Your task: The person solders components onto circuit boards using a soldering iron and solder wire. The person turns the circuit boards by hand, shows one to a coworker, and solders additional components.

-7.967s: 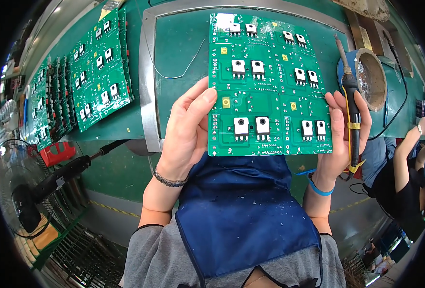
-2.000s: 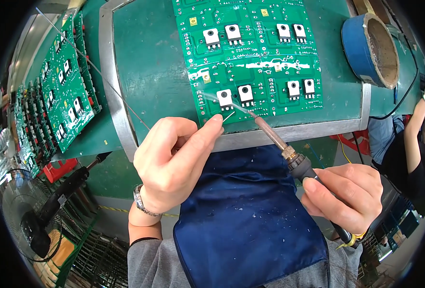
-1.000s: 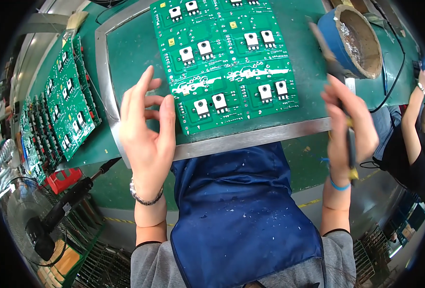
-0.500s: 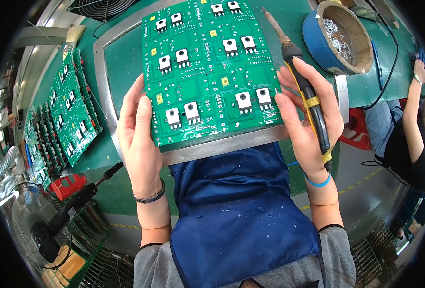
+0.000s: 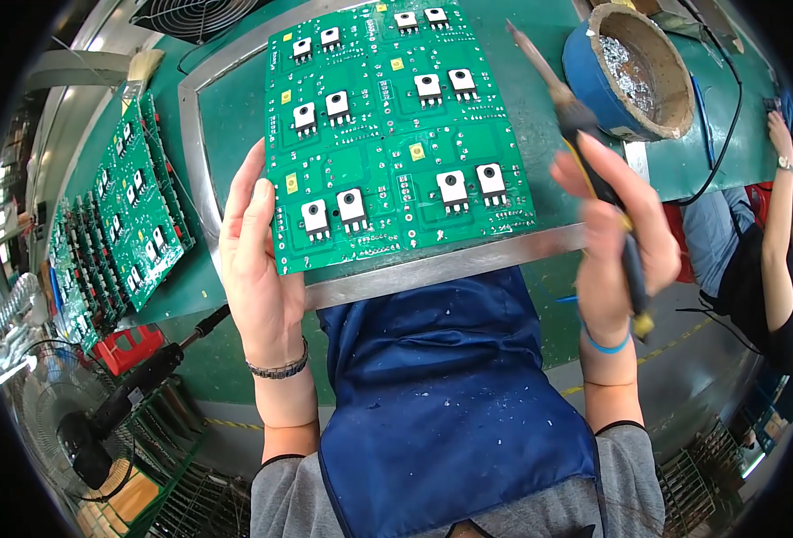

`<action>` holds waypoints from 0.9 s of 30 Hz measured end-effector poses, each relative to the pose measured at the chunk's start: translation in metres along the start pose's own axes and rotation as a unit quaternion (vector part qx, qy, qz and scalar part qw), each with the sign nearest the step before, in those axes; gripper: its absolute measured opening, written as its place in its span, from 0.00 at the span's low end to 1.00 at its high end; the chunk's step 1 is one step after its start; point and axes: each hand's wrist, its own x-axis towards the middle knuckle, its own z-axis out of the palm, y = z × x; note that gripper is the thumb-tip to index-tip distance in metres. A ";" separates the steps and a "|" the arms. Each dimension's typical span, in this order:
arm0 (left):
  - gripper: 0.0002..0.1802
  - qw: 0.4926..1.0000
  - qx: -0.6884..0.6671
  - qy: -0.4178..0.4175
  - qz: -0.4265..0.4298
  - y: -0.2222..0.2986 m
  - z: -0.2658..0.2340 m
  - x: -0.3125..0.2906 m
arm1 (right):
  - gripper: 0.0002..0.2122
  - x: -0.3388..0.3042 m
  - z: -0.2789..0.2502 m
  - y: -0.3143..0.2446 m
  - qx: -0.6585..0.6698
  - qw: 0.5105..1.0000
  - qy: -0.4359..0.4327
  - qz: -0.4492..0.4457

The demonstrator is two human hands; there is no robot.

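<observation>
Board handling: the green printed circuit board (image 5: 383,136) is centred over the green worktop (image 5: 226,117), populated face up, its near edge by the metal rim (image 5: 450,264). Whether its underside is fully supported cannot be told.

Left hand (image 5: 260,238): grips the board's left edge near the near corner, thumb against the edge, other fingers largely hidden. Right hand (image 5: 625,238): wrapped around the soldering iron (image 5: 576,115), apart from the board's right edge; motion blur obscures the exact finger placement. The tip (image 5: 515,34) points far and left, between the board and the blue round tub (image 5: 586,81).

Technique, as judged: with only the left hand on the board, the grip should stay at the edge, off the three-legged power transistors (image 5: 451,191), with the board kept level. The iron's hot end should stay clear of the far right corner and of the left fingers. The stacked boards (image 5: 136,202) on the left need room too.

Compared with 0.5 s ago: the right fingers were then at the board's right edge with the iron tucked in the same hand; now they are off it, to the right. The left grip is little changed, and the board has barely shifted.
</observation>
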 end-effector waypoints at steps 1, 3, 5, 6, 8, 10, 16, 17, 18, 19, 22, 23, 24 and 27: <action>0.22 1.000 -0.001 0.000 -0.001 -0.001 -0.001 0.001 | 0.13 -0.001 -0.011 -0.006 0.019 1.000 0.000 0.024; 0.23 1.000 -0.002 -0.013 -0.005 -0.003 -0.001 0.002 | 0.15 -0.010 -0.023 -0.016 0.030 0.998 0.055 0.032; 0.23 1.000 0.000 -0.008 -0.001 -0.005 -0.002 0.002 | 0.17 -0.015 -0.033 -0.027 0.014 0.999 0.047 0.014; 0.23 1.000 0.002 -0.006 0.004 -0.007 -0.002 0.001 | 0.18 -0.018 -0.047 -0.024 -0.013 1.000 0.008 -0.003; 0.23 1.000 0.007 0.002 0.005 -0.009 -0.005 0.000 | 0.17 -0.014 -0.061 -0.023 -0.012 0.994 -0.077 -0.080; 0.23 1.000 0.011 0.005 0.003 -0.013 -0.008 -0.001 | 0.15 -0.014 -0.068 -0.028 -0.009 0.986 -0.136 -0.093; 0.23 1.000 0.017 -0.006 0.003 -0.014 -0.010 0.001 | 0.18 0.001 -0.069 -0.037 -0.010 0.952 -0.287 -0.107; 0.24 1.000 0.029 -0.005 0.007 -0.014 -0.012 0.000 | 0.19 0.001 -0.067 -0.036 -0.013 0.945 -0.313 -0.093; 0.25 0.999 0.038 -0.008 0.007 -0.015 -0.013 0.000 | 0.19 0.001 -0.067 -0.035 -0.014 0.945 -0.313 -0.091; 0.25 0.999 0.038 -0.008 0.005 -0.015 -0.012 0.000 | 0.20 0.001 -0.067 -0.034 -0.020 0.943 -0.318 -0.097; 0.25 0.999 0.039 -0.001 0.002 -0.015 -0.010 0.000 | 0.20 0.001 -0.067 -0.032 -0.024 0.941 -0.324 -0.098; 0.25 0.999 0.040 -0.002 0.003 -0.015 -0.011 0.001 | 0.21 0.001 -0.066 -0.032 -0.022 0.941 -0.324 -0.095; 0.24 0.999 0.040 -0.004 0.003 -0.015 -0.011 0.001 | 0.21 0.001 -0.065 -0.032 -0.022 0.941 -0.324 -0.094; 0.25 0.999 0.041 -0.005 0.001 -0.015 -0.012 0.002 | 0.20 0.001 -0.063 -0.031 -0.040 0.944 -0.313 -0.101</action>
